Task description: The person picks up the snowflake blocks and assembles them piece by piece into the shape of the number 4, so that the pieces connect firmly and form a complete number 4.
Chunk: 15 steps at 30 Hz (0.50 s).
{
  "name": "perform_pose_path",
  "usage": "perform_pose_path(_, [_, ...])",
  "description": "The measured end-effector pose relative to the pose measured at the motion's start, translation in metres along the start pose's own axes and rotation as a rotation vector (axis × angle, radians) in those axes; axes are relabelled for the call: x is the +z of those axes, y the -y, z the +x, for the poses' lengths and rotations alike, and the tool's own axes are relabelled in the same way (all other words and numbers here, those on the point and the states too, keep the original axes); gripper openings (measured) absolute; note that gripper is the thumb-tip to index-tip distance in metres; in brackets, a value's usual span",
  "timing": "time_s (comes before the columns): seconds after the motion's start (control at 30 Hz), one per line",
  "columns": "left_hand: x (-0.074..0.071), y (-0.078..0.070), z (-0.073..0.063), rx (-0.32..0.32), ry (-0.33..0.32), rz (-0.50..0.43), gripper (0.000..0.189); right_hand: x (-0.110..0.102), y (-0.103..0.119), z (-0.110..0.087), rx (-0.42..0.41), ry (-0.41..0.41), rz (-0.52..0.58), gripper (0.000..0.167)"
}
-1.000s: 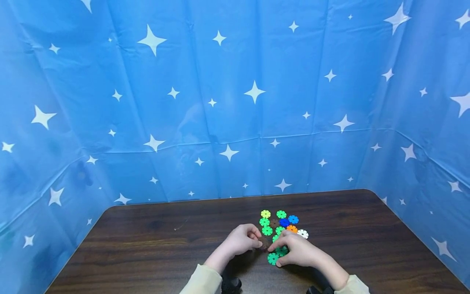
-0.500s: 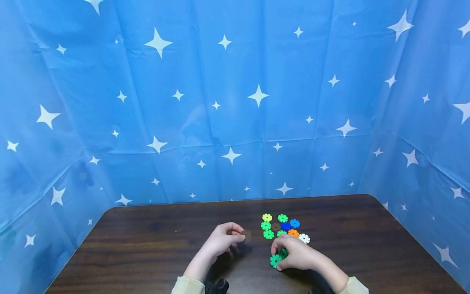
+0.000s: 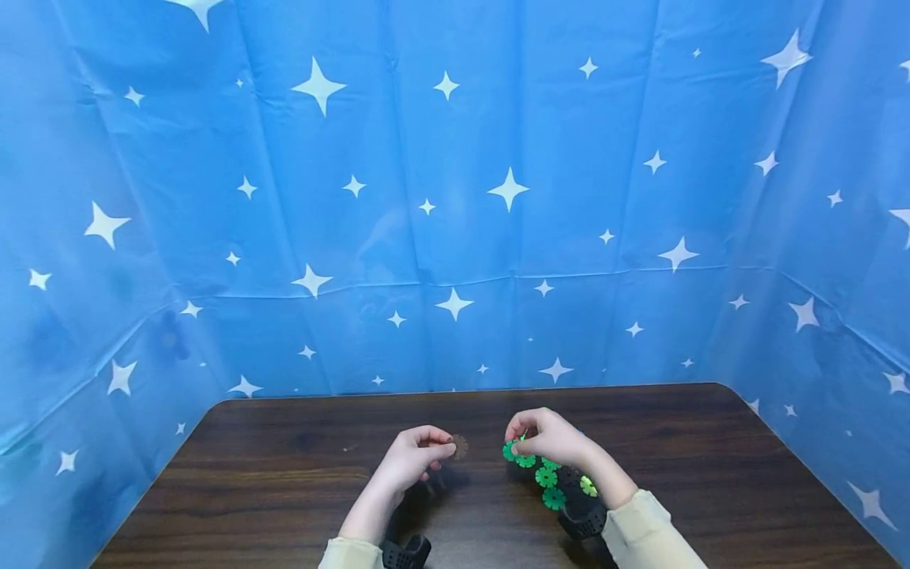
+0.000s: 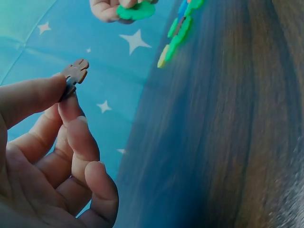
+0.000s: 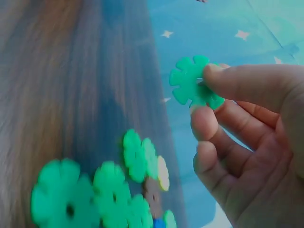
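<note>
Between thumb and index finger, my left hand (image 3: 421, 452) pinches a brown, notched snowflake building disc (image 3: 460, 447), raised above the table. Its thin side shows in the left wrist view (image 4: 75, 76). My right hand (image 3: 552, 436) pinches a green snowflake disc (image 5: 190, 80) by its edge, thumb over its centre. Below that hand are several more green discs (image 3: 554, 498), with a yellow disc (image 3: 588, 486) beside the wrist. In the right wrist view, a brown disc (image 5: 153, 197) and a blue disc (image 5: 159, 223) show among them. The right hand and forearm hide part of this group.
Dark wood-grain table (image 3: 298, 474) with rounded far corners. A blue curtain (image 3: 398, 197) with white stars rises behind it and along both sides. Black wrist straps (image 3: 407, 552) sit below the cream sleeves.
My left hand has carried the brown disc left, away from the group. The right hand has moved up and left with a green disc, and the yellow disc now appears by the right wrist.
</note>
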<state>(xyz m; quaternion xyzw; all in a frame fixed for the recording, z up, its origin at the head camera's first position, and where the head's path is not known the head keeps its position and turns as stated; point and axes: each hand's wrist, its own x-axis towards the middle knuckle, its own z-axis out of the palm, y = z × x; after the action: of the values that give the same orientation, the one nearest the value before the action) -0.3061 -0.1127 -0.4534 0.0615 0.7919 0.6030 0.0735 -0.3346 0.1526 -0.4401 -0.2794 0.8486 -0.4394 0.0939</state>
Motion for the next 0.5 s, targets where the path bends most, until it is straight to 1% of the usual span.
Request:
perform_pose_path(0.13, [-0.002, -0.001, 0.002, -0.017, -0.045, -0.007, 0.023, 0.004, -0.006, 0.009, 0.001, -0.067, 0.126, 0.008])
perform_pose_path(0.23, [-0.003, -0.001, 0.008, -0.019, -0.082, -0.023, 0.023, 0.01, -0.009, 0.014, 0.013, -0.134, 0.231, 0.009])
perform_pose_path(0.4, [-0.004, 0.001, 0.018, -0.018, -0.122, -0.049, 0.021, 0.02, -0.007, 0.02, 0.041, -0.25, 0.4, 0.015])
perform_pose_path(0.5, [-0.003, 0.002, 0.018, -0.012, -0.136, -0.058, 0.02, 0.025, -0.004, 0.023, 0.045, -0.299, 0.456, 0.017])
